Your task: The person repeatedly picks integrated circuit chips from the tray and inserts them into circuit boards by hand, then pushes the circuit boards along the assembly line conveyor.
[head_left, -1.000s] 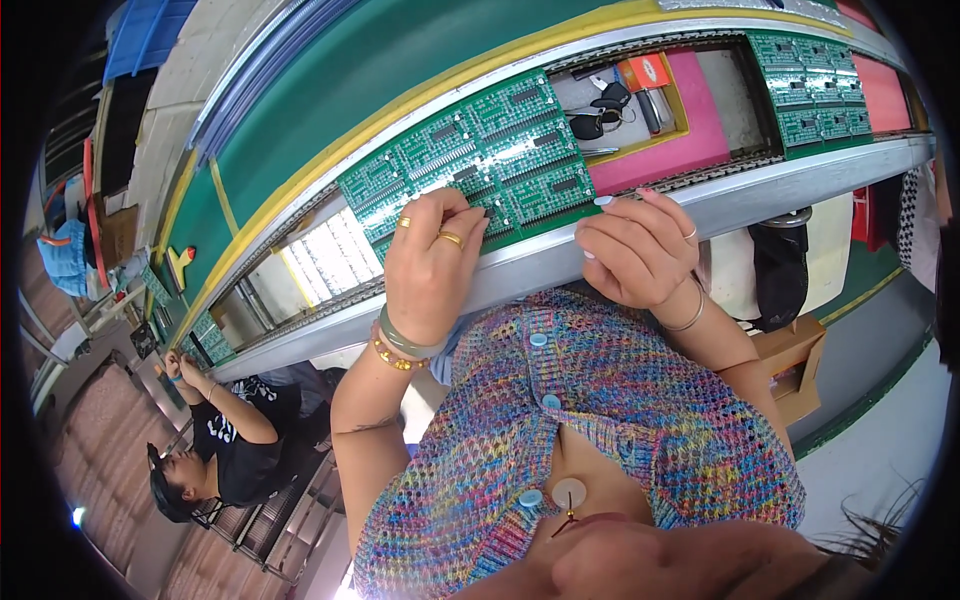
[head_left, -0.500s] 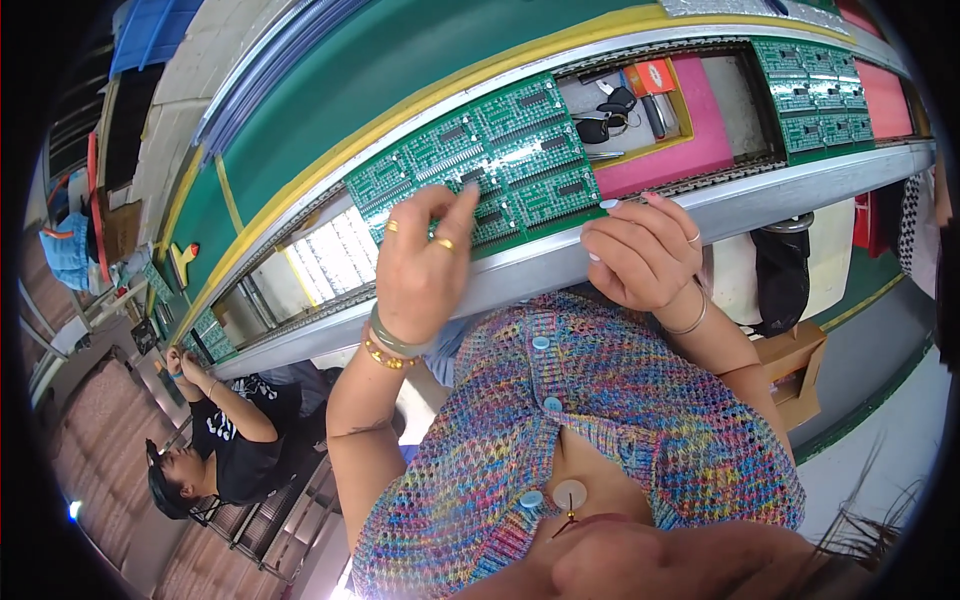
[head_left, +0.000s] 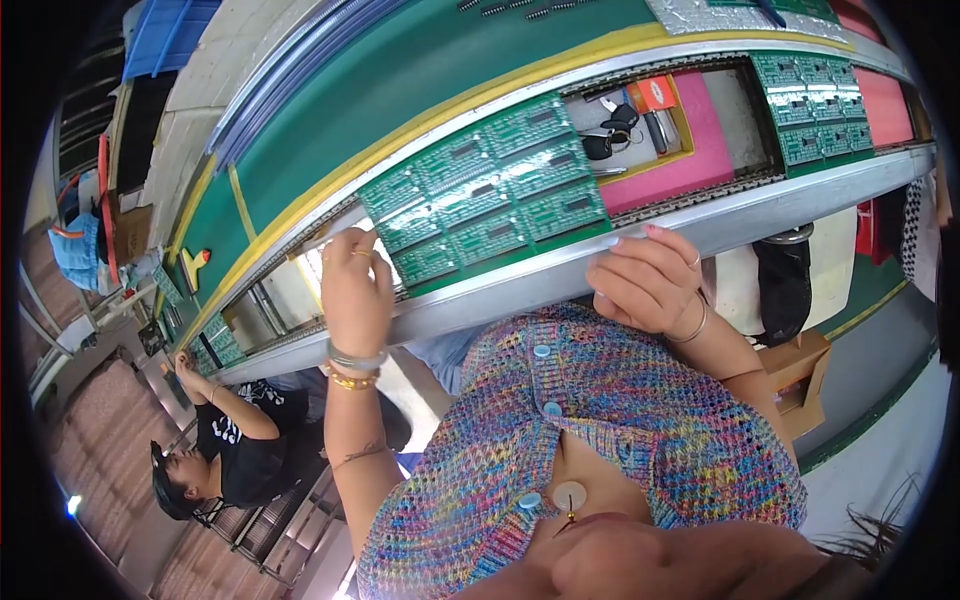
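A green panel of several joined circuit boards [head_left: 490, 190] lies across the conveyor rails in front of me, with black chips set in its sections. My left hand [head_left: 357, 295] is at the panel's left edge, over a pale sheet, its fingers bent inward; whether they touch the panel or hold anything small is hidden. Against the near metal rail [head_left: 520, 290], by the panel's lower right corner, rests my right hand [head_left: 648, 283]. Its fingers are curled toward the thumb, and their inner side is hidden.
Right of the panel, a pink board [head_left: 705, 130] and a yellow-edged box with keys [head_left: 622, 118] show between the rails. Another circuit panel [head_left: 812, 105] lies farther right. Loose black chips [head_left: 545, 10] lie on the green mat. A co-worker [head_left: 240, 430] sits at left.
My left hand has moved left off the panel's face to its left edge. The panel sits slightly farther right over the rails. My right hand stays nearly in place.
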The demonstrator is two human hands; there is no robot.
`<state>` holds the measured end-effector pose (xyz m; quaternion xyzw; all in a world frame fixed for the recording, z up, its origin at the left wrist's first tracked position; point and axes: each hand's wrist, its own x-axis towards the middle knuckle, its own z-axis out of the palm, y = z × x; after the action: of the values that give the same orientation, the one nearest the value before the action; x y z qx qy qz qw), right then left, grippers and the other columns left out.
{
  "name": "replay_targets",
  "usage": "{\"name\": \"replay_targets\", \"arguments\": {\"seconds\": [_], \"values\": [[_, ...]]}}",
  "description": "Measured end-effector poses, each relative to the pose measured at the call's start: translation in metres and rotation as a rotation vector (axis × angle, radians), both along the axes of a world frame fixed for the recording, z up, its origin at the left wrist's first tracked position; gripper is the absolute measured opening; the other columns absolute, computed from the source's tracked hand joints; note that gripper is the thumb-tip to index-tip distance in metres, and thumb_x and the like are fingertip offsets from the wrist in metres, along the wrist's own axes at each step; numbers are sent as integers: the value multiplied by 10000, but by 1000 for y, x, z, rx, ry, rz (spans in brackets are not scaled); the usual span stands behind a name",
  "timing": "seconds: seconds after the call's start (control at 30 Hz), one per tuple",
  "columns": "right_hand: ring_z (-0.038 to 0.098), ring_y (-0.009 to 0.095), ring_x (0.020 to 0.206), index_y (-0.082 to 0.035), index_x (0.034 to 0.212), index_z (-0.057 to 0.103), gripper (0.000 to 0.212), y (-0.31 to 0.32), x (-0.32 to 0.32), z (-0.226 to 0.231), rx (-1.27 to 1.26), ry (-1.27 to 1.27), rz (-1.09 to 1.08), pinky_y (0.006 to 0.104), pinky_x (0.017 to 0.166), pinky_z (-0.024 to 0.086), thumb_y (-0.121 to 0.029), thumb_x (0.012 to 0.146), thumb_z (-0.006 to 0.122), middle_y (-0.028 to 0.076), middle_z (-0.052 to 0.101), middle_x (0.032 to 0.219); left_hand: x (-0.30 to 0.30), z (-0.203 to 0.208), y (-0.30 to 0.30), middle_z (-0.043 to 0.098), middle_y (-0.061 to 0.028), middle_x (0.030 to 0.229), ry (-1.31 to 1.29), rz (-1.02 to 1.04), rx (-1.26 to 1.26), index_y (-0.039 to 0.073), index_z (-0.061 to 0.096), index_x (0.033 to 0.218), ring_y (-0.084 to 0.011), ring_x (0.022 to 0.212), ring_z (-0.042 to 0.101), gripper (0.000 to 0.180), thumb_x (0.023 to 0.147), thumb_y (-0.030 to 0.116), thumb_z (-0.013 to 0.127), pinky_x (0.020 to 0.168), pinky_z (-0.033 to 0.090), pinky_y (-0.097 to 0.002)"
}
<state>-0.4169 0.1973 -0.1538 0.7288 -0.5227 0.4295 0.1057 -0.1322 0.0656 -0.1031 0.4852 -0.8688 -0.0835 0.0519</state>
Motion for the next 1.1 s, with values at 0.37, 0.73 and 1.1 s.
{"name": "replay_targets", "arguments": {"seconds": [0.37,0.73,1.1], "values": [[635,121,841,-179,854,672,107,-1,1,-6,-40,-3,-28,320,915,466,-185,821,570,-50,660,822,-145,-4,-122,650,-73,946,453,-184,-184,52,712,943,-236,748,646,166,801,136,724,684,514,-333],[633,122,875,-179,866,672,107,2,-1,-10,-12,20,-12,326,927,460,-207,836,573,-47,655,847,-159,-8,-125,646,-74,897,415,-189,-227,33,728,881,-202,712,651,115,797,112,732,669,518,-304],[638,121,881,-179,858,674,123,-1,2,-5,3,5,-29,324,943,450,-216,846,557,-44,657,849,-122,-12,-44,593,-50,908,425,-250,-79,28,700,799,-222,750,614,100,716,39,755,637,502,-336]]}}
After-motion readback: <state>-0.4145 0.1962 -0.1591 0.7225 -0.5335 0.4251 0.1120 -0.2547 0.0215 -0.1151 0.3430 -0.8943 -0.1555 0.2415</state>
